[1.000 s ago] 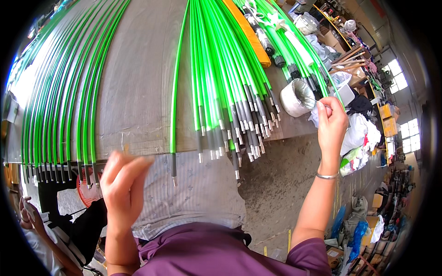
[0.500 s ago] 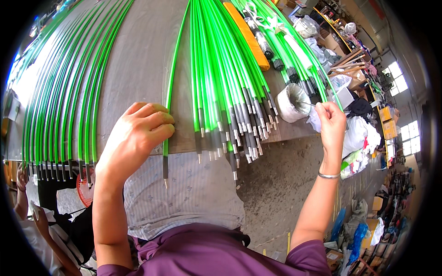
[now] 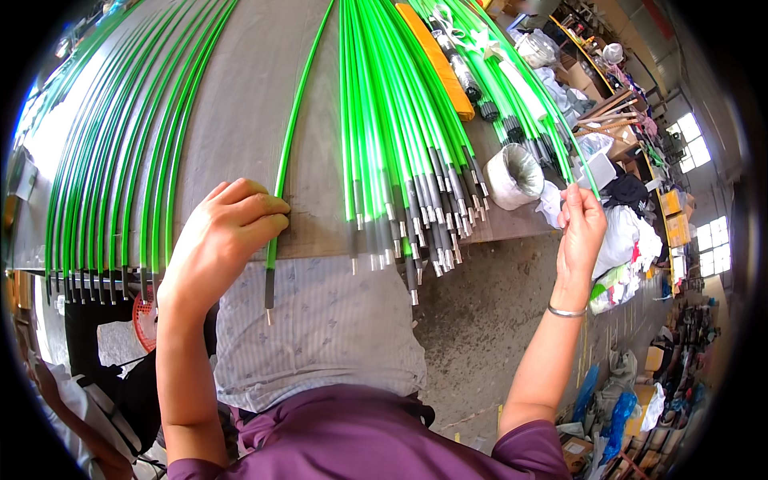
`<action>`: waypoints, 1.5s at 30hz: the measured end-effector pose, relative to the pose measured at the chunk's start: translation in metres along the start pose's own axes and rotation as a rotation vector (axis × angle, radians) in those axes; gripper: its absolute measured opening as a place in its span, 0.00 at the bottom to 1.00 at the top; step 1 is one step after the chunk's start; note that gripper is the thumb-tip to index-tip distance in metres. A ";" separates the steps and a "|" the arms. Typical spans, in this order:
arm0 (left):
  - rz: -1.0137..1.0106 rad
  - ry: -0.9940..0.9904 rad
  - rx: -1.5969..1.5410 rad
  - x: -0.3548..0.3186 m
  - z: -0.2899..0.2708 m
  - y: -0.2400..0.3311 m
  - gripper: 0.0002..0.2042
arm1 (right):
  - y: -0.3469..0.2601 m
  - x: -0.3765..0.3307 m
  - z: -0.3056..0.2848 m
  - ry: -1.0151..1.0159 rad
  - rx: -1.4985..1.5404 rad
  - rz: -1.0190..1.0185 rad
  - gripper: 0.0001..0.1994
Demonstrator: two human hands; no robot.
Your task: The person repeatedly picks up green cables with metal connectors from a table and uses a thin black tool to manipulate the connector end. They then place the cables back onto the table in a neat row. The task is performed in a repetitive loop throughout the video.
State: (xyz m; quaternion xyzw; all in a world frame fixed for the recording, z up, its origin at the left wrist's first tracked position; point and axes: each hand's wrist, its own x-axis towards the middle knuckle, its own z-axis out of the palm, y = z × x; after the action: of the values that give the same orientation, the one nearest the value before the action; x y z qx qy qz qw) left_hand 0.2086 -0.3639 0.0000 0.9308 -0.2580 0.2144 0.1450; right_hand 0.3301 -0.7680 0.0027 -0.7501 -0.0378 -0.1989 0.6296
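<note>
My left hand [image 3: 228, 232] is closed on a single green rod [image 3: 290, 152] near the table's front edge. The rod's black sleeve and thin metal tip stick out past that edge. Off to the right, my right hand [image 3: 582, 228] is raised with its fingers pinched together, beside a white cup-like container [image 3: 512, 178]. What its fingertips hold, if anything, cannot be made out. Between the hands lies a dense bundle of green rods [image 3: 384, 120] with black, metal-tipped ends. Several more green rods [image 3: 144, 160] lie spaced out on the left.
The grey table [image 3: 248, 96] ends just in front of me. An orange bar [image 3: 436, 60] lies along the bundle's right side. White bags [image 3: 620, 240] and boxes crowd the right. A red plastic basket [image 3: 145, 320] and part of another person [image 3: 72, 424] are at lower left.
My left hand has shifted slightly left with the single rod, away from the bundle. My right hand has drawn back from the container's mouth, where a thin piece showed at its fingertips.
</note>
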 end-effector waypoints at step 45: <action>-1.110 0.295 -1.114 -0.135 0.008 0.109 0.08 | -0.049 -0.115 0.033 -0.242 0.468 0.004 0.10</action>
State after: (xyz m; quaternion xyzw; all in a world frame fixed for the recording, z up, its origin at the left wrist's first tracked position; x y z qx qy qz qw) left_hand 0.0476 -0.4008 -0.0538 0.6760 0.1955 0.0715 0.7069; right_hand 0.2176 -0.7039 0.0046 -0.6023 -0.1566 -0.0922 0.7773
